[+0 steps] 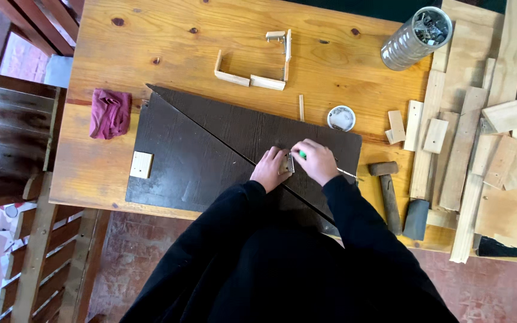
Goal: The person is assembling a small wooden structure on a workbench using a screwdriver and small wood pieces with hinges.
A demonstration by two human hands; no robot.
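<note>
From the head camera, the person's left hand (268, 169) and right hand (317, 160) meet over two dark triangular boards (198, 149) lying on the wooden desk (169, 42). The left hand's fingers (280, 157) are curled and pressed on a small metal piece (289, 164), holding it flat on the board at the seam between the two triangles. The right hand's fingers (299, 149) are closed on a green-handled tool (302, 155), whose thin metal shaft (347, 173) sticks out past the far side of the right hand; its tip end sits just beside the metal piece, between the two sets of fingers.

To the right of the right fingers lies a hammer (388, 194), and beyond it a heap of wood offcuts (480, 149). Ahead of the fingers stand a small round tin (341, 118) and a thin wooden stick (301, 107); farther on are a half-built wooden frame (258, 66) and a clear jar of hardware (417, 37). Well left of the left fingers, a small pale wood block (141, 164) rests on the board, and a maroon cloth (110, 112) lies on the desk.
</note>
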